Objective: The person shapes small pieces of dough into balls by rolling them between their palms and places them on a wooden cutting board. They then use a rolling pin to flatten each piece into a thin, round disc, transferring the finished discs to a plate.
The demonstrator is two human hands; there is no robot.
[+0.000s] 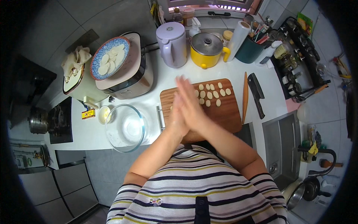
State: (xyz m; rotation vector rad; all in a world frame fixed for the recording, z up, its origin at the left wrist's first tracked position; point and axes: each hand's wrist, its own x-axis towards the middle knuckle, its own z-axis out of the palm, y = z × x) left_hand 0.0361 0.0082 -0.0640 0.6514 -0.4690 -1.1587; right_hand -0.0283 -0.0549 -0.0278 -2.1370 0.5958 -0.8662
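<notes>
My left hand (176, 119) and my right hand (193, 113) are pressed palm to palm, fingers pointing away from me. Motion blurs the fingers, and whatever lies between the palms is hidden. Beneath them is a wooden cutting board (223, 119). Several small, pale oval dough pieces (209, 95) lie in loose rows on its far right part. The edge of another pale piece shows left of my hands. A tapered wooden rolling pin (245, 98) rests right of the board, beside a dark cleaver (256, 89).
Left of the board, a clear glass bowl (143, 126) overhangs the counter's front edge. A blue-patterned plate (96, 63) of flat white rounds sits on a rice cooker (125, 89). Behind stand a lilac kettle (173, 42) and a yellow electric pot (205, 57). A sink (279, 140) is at right.
</notes>
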